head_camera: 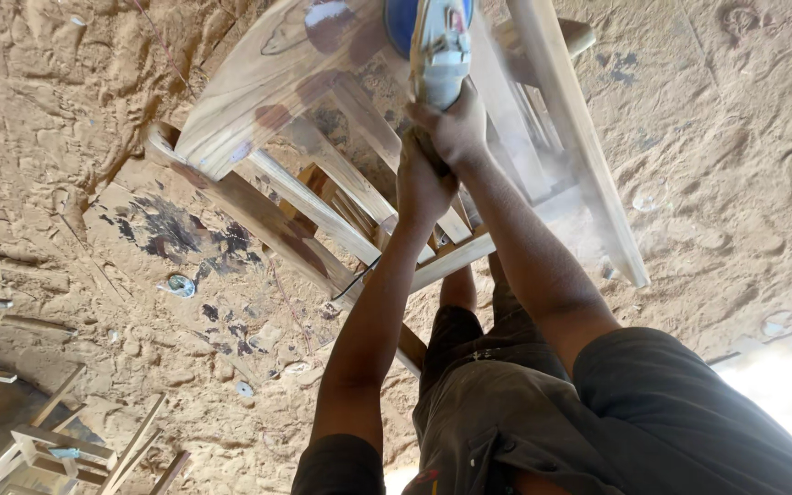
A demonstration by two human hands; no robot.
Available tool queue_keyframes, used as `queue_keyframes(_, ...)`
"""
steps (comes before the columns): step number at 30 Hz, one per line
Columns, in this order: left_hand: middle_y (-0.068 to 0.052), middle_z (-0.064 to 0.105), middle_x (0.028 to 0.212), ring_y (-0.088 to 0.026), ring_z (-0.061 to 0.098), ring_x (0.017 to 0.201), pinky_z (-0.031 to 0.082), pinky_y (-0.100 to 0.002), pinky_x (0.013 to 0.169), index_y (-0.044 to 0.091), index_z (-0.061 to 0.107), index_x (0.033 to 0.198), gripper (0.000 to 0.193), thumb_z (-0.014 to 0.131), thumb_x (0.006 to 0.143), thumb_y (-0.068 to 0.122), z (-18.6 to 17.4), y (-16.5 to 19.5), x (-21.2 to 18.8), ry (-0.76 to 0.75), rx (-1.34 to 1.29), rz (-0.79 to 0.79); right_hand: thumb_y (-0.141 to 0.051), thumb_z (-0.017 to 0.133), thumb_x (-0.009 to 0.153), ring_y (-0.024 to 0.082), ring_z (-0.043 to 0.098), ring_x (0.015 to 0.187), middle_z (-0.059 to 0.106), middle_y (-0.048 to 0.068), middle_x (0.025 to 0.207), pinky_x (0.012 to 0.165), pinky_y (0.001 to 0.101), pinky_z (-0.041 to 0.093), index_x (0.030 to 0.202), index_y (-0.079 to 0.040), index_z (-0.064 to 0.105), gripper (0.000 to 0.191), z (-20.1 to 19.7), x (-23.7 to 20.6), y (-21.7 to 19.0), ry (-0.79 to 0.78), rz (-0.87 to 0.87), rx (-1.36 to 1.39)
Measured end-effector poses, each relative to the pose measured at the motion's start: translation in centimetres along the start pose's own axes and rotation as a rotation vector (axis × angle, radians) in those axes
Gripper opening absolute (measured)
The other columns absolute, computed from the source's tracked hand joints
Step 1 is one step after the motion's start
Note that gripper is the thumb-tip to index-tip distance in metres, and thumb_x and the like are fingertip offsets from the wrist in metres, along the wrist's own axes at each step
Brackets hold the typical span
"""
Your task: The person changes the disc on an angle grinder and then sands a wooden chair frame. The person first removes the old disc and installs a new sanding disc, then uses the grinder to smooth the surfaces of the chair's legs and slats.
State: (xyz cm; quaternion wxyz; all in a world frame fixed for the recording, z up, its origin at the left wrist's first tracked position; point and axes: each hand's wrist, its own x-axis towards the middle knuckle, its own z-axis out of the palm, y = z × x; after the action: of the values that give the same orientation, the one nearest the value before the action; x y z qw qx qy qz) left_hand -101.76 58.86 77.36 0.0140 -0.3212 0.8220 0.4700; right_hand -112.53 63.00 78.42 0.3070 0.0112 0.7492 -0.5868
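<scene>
We held the angle grinder [439,50] in both hands, its long body running straight away from us toward the top of the view, with the blue sanding disc [402,20] at the far end pressed against the wooden chair frame [268,78]. Our right hand [456,126] was wrapped tight round the body nearer the disc; our left hand [422,183] was clenched on the tail of the tool just behind it, closer to us. So the disc lay ahead of both grips, and the right hand was the nearer one to it. The frame was pale, planed timber with reddish streaks in the grain, its flat slats [323,206] and rails crossing under our forearms. Fine dust hung pale beside the tool. Around the frame the ground [66,110] was thick, lumpy sawdust, with a dark stained patch [176,234] and loose wooden offcuts [48,445] at the lower left
</scene>
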Motion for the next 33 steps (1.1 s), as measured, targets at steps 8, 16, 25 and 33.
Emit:
queue_keyframes(8, -0.022, 0.063, 0.122, -0.038, 0.069, 0.110, 0.057, -0.049, 0.100, -0.004, 0.029, 0.145, 0.082, 0.075, 0.079, 0.010, -1.4, -0.9, -0.5, 0.037, -0.067, 0.005, -0.028, 0.081, 0.072, 0.021, 0.077, 0.090, 0.077, 0.010, 0.102, 0.087, 0.0353, 0.062, 0.114, -0.003, 0.063, 0.051, 2.0, -0.2, 0.6, 0.017, -0.029, -0.037)
queue_keyframes(16, -0.025, 0.060, 0.120, -0.043, 0.066, 0.109, 0.057, -0.051, 0.094, -0.002, 0.031, 0.139, 0.080, 0.078, 0.076, 0.010, -0.3, 0.1, 3.7, -0.065, 0.109, 0.066, -0.028, 0.080, 0.075, 0.019, 0.076, 0.084, 0.076, 0.010, 0.094, 0.080, 0.0350, 0.063, 0.110, -0.002, 0.064, 0.047, -0.5, 3.1, 1.0, 0.093, -0.021, 0.073)
queue_keyframes(25, -0.026, 0.058, 0.123, -0.046, 0.064, 0.112, 0.054, -0.052, 0.096, -0.002, 0.030, 0.141, 0.087, 0.080, 0.071, 0.008, -0.9, -0.3, 1.5, -0.066, 0.077, 0.037, -0.026, 0.081, 0.074, 0.021, 0.075, 0.088, 0.076, 0.010, 0.097, 0.084, 0.0348, 0.061, 0.110, -0.002, 0.065, 0.046, -0.1, 0.7, 0.9, 0.080, 0.028, 0.065)
queue_keyframes(33, -0.022, 0.061, 0.124, -0.037, 0.068, 0.113, 0.057, -0.048, 0.102, -0.004, 0.028, 0.146, 0.084, 0.076, 0.079, 0.007, -1.1, -1.6, -1.0, 0.012, -0.049, -0.016, -0.024, 0.083, 0.073, 0.022, 0.075, 0.095, 0.075, 0.013, 0.106, 0.091, 0.0366, 0.061, 0.116, 0.000, 0.060, 0.054, 2.0, -0.8, 0.8, -0.061, 0.003, -0.082)
